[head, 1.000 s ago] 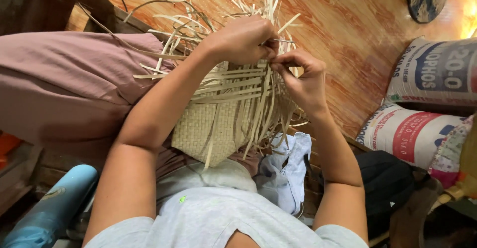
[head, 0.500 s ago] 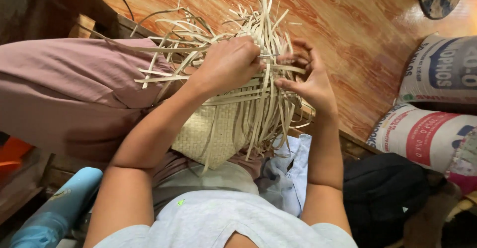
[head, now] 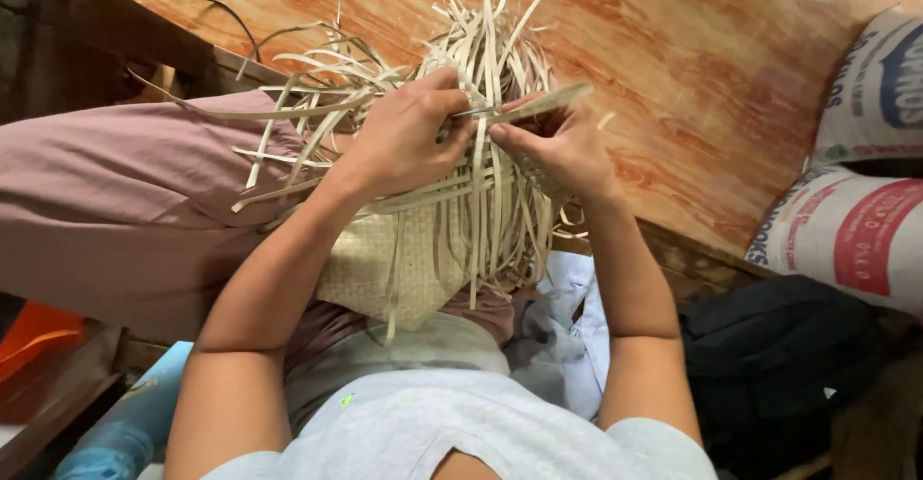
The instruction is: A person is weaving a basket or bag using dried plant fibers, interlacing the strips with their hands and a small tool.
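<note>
left hand (head: pixel 404 144) is pinching strips of the weave (head: pixel 385 269) shut | right hand (head: pixel 562 144) is clamping a single strip (head: pixel 538 103), touching the left | weave is lying under both grips, on the lap (head: pixel 125 201) | sacks (head: pixel 856 201) are sitting well right

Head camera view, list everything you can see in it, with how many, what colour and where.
woven mat piece: one, pale straw, on the lap, partly woven
loose strips: many, pale straw, fanning up and sideways from the weave
single strip: one, pale, pinched between both hands
wooden floor: one, orange-brown, top of view
sacks: two, white with red and blue print, right edge
black bag: one, lower right
white cloth: one, beside the right forearm
blue object: one, lower left
orange object: one, left edge
pink-clad leg: left
left hand: on the strips
right hand: on the strips
</note>
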